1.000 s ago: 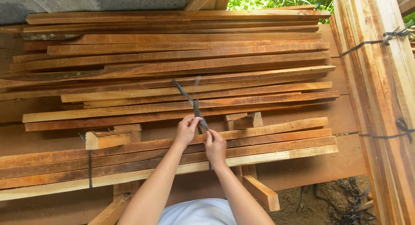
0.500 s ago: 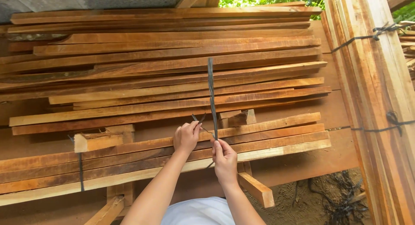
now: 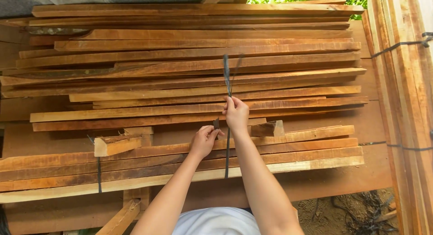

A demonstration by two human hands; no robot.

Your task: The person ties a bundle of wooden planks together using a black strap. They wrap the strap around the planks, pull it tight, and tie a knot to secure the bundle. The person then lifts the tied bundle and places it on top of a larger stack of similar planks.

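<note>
A bundle of long wooden slats [image 3: 288,149] lies across the front of a wooden platform. A dark flat strap [image 3: 227,77] runs up from the bundle's front edge and over it. My right hand [image 3: 236,114] grips this strap above the bundle and holds it taut, its free end sticking up past my fist. My left hand [image 3: 205,140] rests on the bundle just left of the strap and pinches a short dark end of it between the fingers.
A second dark strap [image 3: 99,174] binds the same bundle at the left, near a short wood block [image 3: 115,144]. A larger pile of loose slats [image 3: 189,68] lies behind. Strapped upright boards [image 3: 406,81] stand at the right. Dark strap scraps [image 3: 361,208] litter the sandy ground.
My right hand has slid up along the strap, from low on the bundle's front to above it, pulling the strap upward. My left hand stays pinching the short end.
</note>
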